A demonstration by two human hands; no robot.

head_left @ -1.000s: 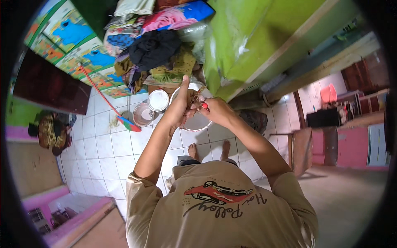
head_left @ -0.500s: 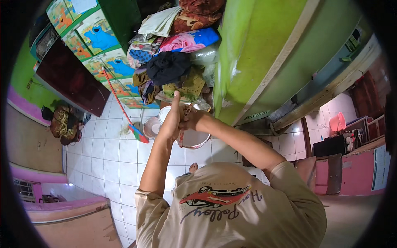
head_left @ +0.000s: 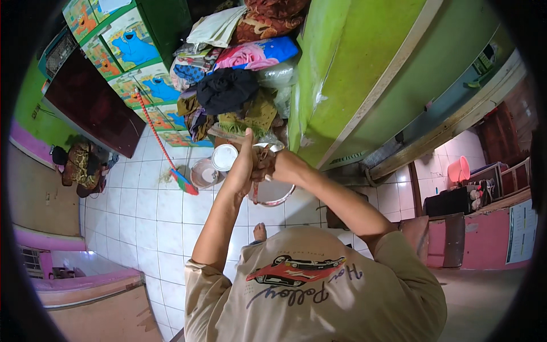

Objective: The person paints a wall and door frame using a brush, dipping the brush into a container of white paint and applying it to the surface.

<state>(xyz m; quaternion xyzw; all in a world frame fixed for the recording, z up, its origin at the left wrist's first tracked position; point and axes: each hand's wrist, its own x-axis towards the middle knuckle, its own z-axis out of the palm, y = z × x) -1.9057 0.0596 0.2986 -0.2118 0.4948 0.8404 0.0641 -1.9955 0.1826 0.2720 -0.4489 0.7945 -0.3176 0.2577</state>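
Observation:
In front of my body, my left hand [head_left: 245, 163] and my right hand [head_left: 283, 166] meet over a round, pale bucket [head_left: 279, 200] with a stained rim. The left thumb points up and away from me, while its fingers curl in toward the right hand. My right fingers are closed against them. A narrow reddish-brown strip [head_left: 255, 192] shows at the hands and runs down over the bucket; what it is cannot be made out. Beside my left hand is a white-topped round tub [head_left: 224, 157], next to a shallower pail [head_left: 204, 174].
A broom [head_left: 152, 125] with a red-banded handle leans on a cartoon-printed drawer cabinet [head_left: 134, 45]. Heaped clothes [head_left: 228, 91] lie beyond my hands. A green wall panel [head_left: 347, 68] rises at the right. My bare foot [head_left: 260, 232] stands on white tiles [head_left: 137, 222].
The view has shifted slightly, so the broom and clothes appear further left. My hands stay joined over the bucket, and more of the white-topped tub shows beside my left hand.

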